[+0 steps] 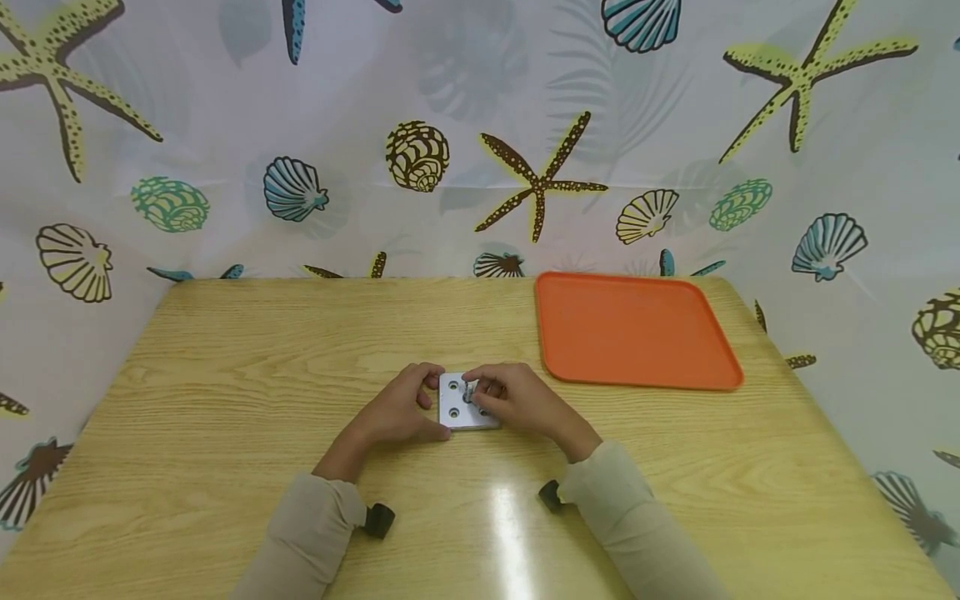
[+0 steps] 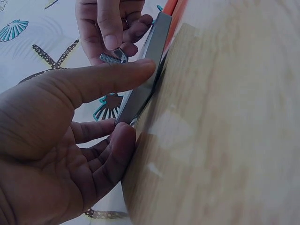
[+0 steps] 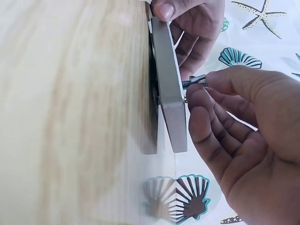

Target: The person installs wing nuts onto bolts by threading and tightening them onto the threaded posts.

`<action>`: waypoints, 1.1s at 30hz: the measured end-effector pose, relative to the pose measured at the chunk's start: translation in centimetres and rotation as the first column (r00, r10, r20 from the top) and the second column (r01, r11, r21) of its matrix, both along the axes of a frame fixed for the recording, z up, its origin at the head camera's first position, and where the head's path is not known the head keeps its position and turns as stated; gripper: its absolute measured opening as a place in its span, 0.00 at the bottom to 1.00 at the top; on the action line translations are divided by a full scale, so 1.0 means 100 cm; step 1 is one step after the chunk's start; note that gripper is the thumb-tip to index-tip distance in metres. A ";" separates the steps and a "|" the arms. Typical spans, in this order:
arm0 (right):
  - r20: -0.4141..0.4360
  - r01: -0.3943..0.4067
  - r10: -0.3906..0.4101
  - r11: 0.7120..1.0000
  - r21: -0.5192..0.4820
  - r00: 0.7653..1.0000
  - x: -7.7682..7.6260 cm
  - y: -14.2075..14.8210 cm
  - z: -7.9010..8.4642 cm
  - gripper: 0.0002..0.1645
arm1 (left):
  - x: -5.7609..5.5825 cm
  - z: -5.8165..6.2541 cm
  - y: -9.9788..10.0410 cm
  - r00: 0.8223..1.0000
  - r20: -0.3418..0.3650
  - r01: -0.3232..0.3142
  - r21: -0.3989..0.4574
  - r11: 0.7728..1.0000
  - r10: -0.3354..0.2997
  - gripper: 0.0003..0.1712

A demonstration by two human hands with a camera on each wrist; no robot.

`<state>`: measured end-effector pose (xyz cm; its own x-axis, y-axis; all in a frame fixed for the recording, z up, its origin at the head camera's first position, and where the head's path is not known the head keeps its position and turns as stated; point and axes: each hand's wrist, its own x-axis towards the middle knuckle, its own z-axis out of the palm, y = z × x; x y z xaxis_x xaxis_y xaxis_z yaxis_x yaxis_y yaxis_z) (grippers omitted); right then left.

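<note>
A flat silver metal plate (image 1: 454,423) with countersunk holes at its corners lies on the table. My left hand (image 1: 401,408) grips it at the left end, the thumb along the near edge and the fingers at the far edge. From the plate's middle rises a threaded bolt (image 2: 108,58), upright on its face. Around the bolt sits a small metal piece with a flared lug, like a wing nut (image 3: 198,78). My right hand (image 1: 517,400) pinches this piece between thumb and fingertips, hiding part of it and the plate's right side.
An orange tray (image 1: 637,332) lies at the table's back right, beyond my right hand. The wooden table (image 1: 247,358) reaches back to a white cloth (image 1: 465,217) printed with shells and starfish. Dark wrist-worn pieces (image 1: 379,521) stick out from both sleeves.
</note>
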<state>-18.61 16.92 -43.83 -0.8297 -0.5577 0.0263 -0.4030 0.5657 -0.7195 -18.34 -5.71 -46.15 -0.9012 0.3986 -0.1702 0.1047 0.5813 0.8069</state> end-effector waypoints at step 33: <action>-0.010 0.027 -0.027 1.000 -0.013 1.000 -0.001 0.002 -0.001 0.10 | 0.001 0.002 0.000 1.000 0.011 -0.003 0.003 1.000 0.003 0.50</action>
<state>-18.71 17.16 -43.90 -0.8439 -0.5349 0.0421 -0.3955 0.5672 -0.7224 -18.22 -5.67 -45.90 -0.9005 0.3962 -0.1790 0.0938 0.5791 0.8098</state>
